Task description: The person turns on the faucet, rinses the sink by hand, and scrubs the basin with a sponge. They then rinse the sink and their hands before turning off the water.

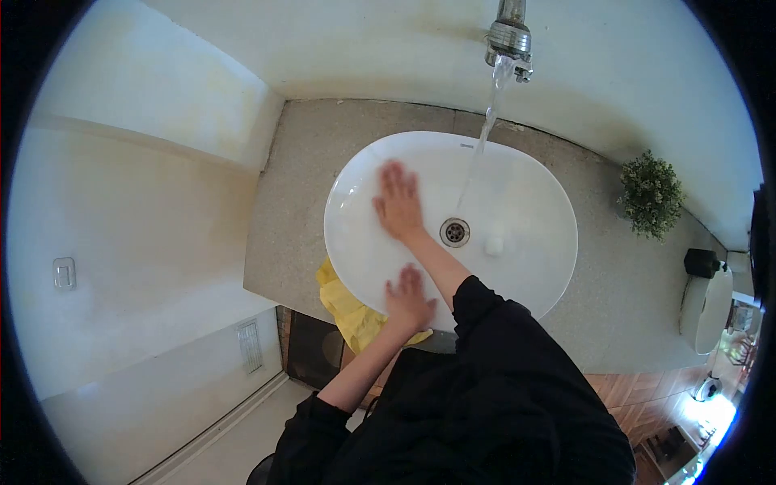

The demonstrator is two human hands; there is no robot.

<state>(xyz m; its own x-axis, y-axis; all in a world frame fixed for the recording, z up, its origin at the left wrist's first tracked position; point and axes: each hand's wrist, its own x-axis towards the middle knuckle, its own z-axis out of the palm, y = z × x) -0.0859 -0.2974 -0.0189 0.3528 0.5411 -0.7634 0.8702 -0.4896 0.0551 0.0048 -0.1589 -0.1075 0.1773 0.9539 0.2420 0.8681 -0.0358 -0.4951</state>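
1. The white basin (529, 182) sits on a grey counter (299, 202) straight ahead of the person, and both hands are on it. Its long axis runs left to right across the view.
2. The right hand (398, 204) lies deeper in, flat on the inner wall just left of the drain (455, 232). Its fingers are spread, point away from the body and grip nothing. Its outline is blurred.
3. The left hand (408, 297) rests on the near rim, close to the body, with fingers loosely spread and nothing visibly held.
4. The right hand is therefore nearer the drain and the water (485, 137), which falls from the tap (509, 36) at the far side and lands just right of that hand.
5. Counted:
   - two hands, one basin, one tap, one stream of water and one drain
   - one small white lump (494, 242) just right of the drain, too small to identify
   - one yellow cloth (347, 311) beneath the near-left rim
   - one small plant (651, 194) well off to the right
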